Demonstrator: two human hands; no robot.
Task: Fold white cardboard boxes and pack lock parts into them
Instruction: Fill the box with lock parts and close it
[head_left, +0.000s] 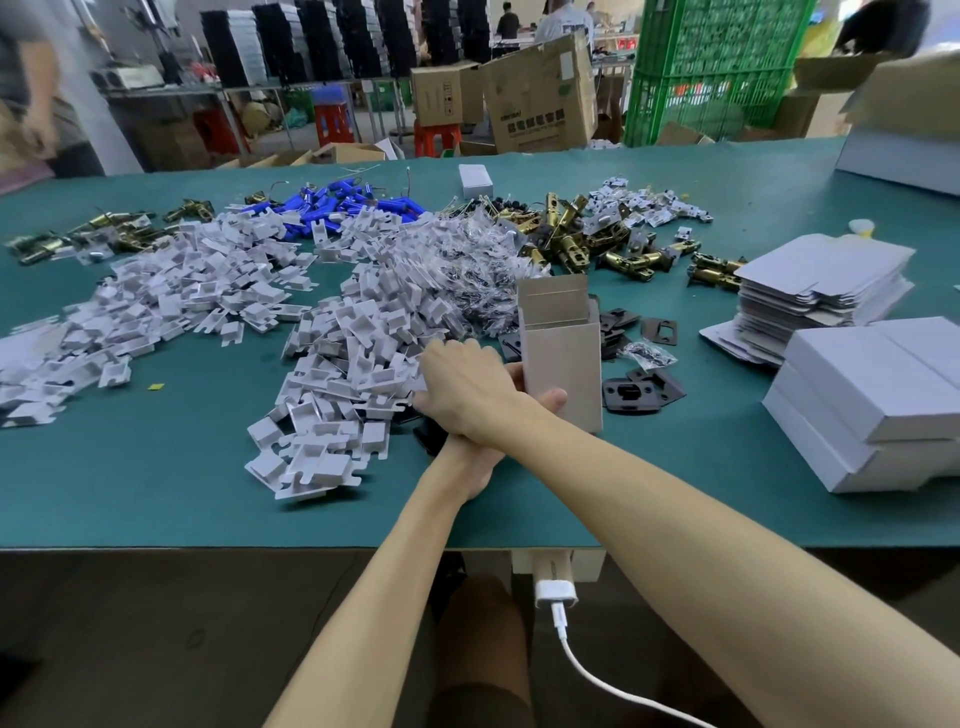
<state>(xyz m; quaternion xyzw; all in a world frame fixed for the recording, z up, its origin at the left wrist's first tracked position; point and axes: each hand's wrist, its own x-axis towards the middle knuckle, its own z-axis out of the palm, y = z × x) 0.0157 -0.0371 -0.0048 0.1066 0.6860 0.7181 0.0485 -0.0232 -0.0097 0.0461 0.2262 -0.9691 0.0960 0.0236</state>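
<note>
Near table (156, 493) edge, box (563, 358), likely light and crushable, is pinched low by left hand (480, 465); right hand (462, 384) grip cannot be told.

The right hand (467, 387) covers most of the left hand (477, 466) gripping the box (563, 364).

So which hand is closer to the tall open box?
Left. The left hand grips the open box near its bottom, thumb across the front. The right hand crosses over it and lies left of the box, on the pile of white pieces.
</note>
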